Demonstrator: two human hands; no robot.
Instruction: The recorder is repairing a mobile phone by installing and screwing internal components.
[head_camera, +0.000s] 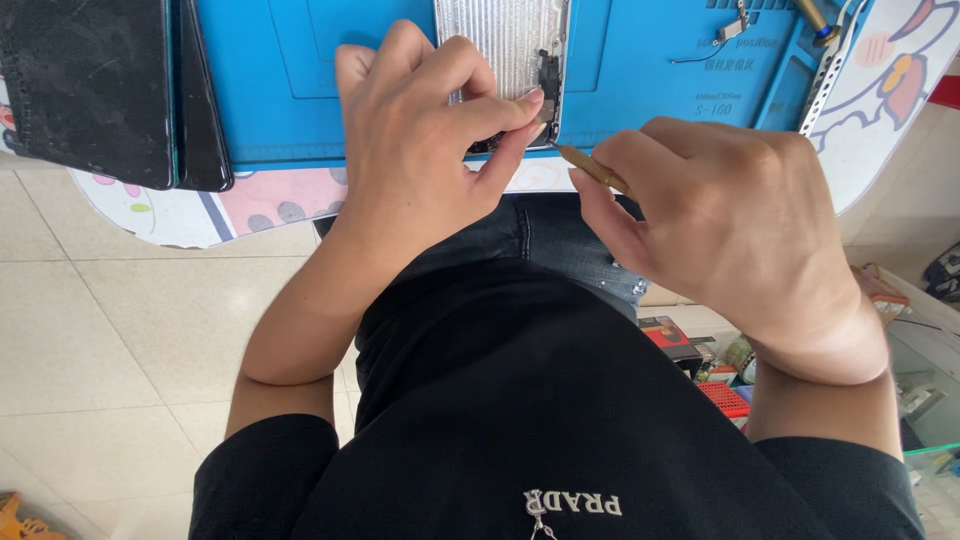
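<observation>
Head view, looking down over lap and counter edge.

Left hand (425, 150): curling over the near end of a silver, ribbed metal phone housing (500, 35), thumb and forefinger pinching together at a small dark component (548, 75) on the housing's lower right corner; other fingers bending loosely over the housing.

Right hand (730, 215): closing around a slim brass-coloured tool with a fine metal tip (585, 165), gripping it between thumb and fingers, tip pointing left and meeting the left fingertips just beside the dark component.

Housing: lying flat on a bright blue rubber work mat (300, 90), running from the mat's near edge up out of frame, partly hidden under the left hand.

Mat: covering a white counter with cartoon print (180, 215).

Also on the counter:
- two dark flat rectangular slabs (90, 85), stacking at the mat's left edge, kind unclear;
- a thin perforated metal strip (828, 65), leaning at the mat's right edge;
- small metal tool parts (735, 25) sitting near the top right, too small to identify.

Below: black shirt, dark jeans, pale tiled floor (110, 330), a red perforated tray (725, 398) lower right.
</observation>
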